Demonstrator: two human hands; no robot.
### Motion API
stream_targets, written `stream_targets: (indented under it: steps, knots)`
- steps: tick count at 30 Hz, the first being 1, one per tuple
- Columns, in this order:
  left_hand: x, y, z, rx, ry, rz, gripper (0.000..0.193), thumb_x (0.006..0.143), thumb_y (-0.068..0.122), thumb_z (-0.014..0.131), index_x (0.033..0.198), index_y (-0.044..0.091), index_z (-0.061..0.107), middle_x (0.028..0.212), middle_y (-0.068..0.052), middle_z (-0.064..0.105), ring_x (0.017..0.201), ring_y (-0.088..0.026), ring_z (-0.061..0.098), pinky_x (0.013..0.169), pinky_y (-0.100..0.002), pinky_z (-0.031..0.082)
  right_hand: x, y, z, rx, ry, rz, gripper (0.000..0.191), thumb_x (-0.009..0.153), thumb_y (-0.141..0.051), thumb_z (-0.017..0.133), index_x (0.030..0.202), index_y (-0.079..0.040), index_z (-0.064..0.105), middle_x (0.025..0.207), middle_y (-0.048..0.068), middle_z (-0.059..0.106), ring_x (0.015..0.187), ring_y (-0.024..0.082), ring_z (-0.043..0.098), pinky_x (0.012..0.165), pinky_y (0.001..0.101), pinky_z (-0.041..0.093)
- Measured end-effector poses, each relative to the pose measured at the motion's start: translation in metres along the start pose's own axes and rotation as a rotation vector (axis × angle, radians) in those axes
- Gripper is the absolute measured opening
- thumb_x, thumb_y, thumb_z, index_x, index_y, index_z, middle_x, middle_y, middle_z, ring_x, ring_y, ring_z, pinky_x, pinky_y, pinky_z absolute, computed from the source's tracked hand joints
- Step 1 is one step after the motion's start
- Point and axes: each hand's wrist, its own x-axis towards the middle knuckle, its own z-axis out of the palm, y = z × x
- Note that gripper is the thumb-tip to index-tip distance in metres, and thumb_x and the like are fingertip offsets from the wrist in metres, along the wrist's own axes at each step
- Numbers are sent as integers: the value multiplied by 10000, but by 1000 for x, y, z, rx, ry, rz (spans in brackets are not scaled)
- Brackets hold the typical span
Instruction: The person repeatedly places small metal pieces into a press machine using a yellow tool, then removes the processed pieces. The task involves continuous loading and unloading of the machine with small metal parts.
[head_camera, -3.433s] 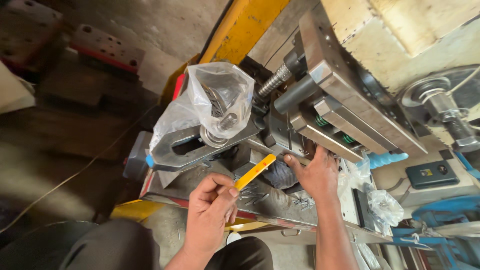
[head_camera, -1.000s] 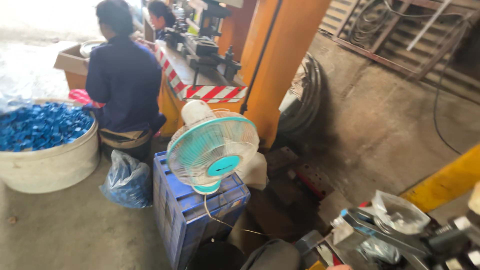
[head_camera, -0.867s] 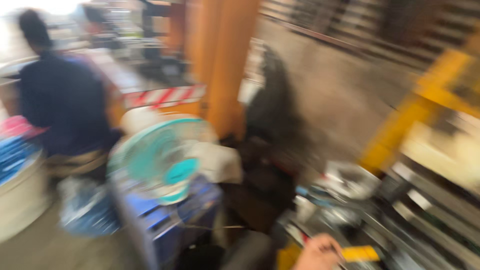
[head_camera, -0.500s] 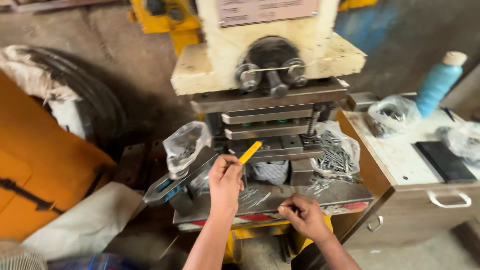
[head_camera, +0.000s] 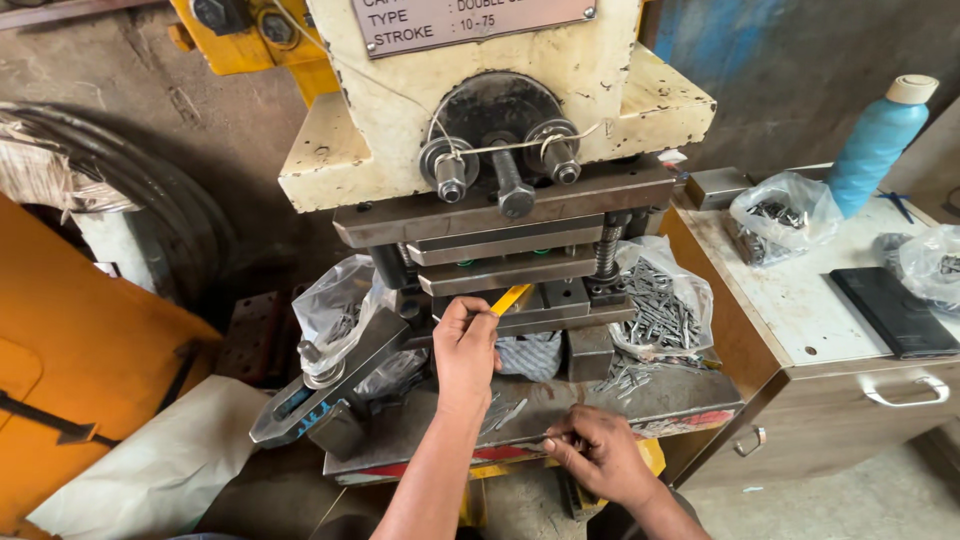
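An orange panel (head_camera: 70, 400) is seen at the far left, at about 9 o'clock, with a pale sheet (head_camera: 150, 470) below it. Next, a steel clamp bar (head_camera: 325, 385) slants from 7 toward 1 o'clock, under a clear bag of metal parts (head_camera: 335, 310).

At centre, the left hand (head_camera: 465, 345) is raised to the die gap of the cream press (head_camera: 480, 110). Its fingers (head_camera: 475, 315) are closed on a yellow stick (head_camera: 510, 298). The stick's long axis runs from the fingertips toward 1–2 o'clock, its far end entering the gap between the steel plates (head_camera: 510, 265) (what lies at the tip cannot be made out).

Lower, at 5 o'clock from that hand, the right hand (head_camera: 590, 455) rests on the front edge of the press bed (head_camera: 600, 400); its fingertips are pinched together, though whether a pin is held cannot be told. Loose pins (head_camera: 625, 375) lie just beyond it, at 1 o'clock. The left hand is nearer the die; the right is nearer the pins.

Further right: an open bag of pins (head_camera: 660, 305), a cabinet (head_camera: 800, 300), a blue bottle (head_camera: 875, 140).
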Motion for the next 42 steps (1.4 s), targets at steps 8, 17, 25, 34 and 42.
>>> stream_targets:
  steps: [8, 17, 25, 34, 42]
  knots:
    - [-9, -2, 1, -48, -15, 19, 34, 912, 3, 590, 936, 23, 602, 644, -8, 509, 488, -74, 447, 416, -260, 397, 0, 2, 2, -33, -1, 14, 200, 815, -225, 800, 854, -39, 739, 651, 76, 601, 546, 217, 631, 502, 348, 473]
    - [-59, -23, -87, -273, 66, 112, 25, 904, -52, 569, 896, -31, 580, 583, -11, 436, 489, -107, 412, 468, -305, 407, 62, -33, -39, -598, 310, -194, 470, 854, -359, 738, 1205, -51, 680, 1315, 120, 640, 1226, 345, 563, 1075, 485, 401]
    - [-57, -61, -147, -452, 39, 222, 25, 928, -37, 590, 921, -18, 576, 588, -20, 448, 499, -113, 416, 504, -318, 405, 142, -47, -21, -1019, 160, -5, 737, 710, -692, 721, 1202, -144, 718, 1290, 83, 616, 1255, 458, 408, 1035, 741, 207]
    - [-47, -88, -173, -497, -50, 209, 51, 929, -50, 595, 979, -51, 607, 578, -30, 482, 487, -117, 438, 500, -333, 417, 139, -37, 1, -994, 384, -145, 443, 804, -514, 796, 1094, -180, 763, 1196, 21, 644, 1268, 345, 473, 1064, 644, 266]
    - [-53, -103, -184, -568, -113, 261, 95, 954, -69, 583, 1034, -53, 632, 627, -59, 517, 541, -142, 481, 528, -352, 431, 31, 24, -44, -288, 594, 118, 113, 921, -102, 771, 1019, -83, 717, 997, 60, 668, 858, 164, 618, 777, 260, 483]
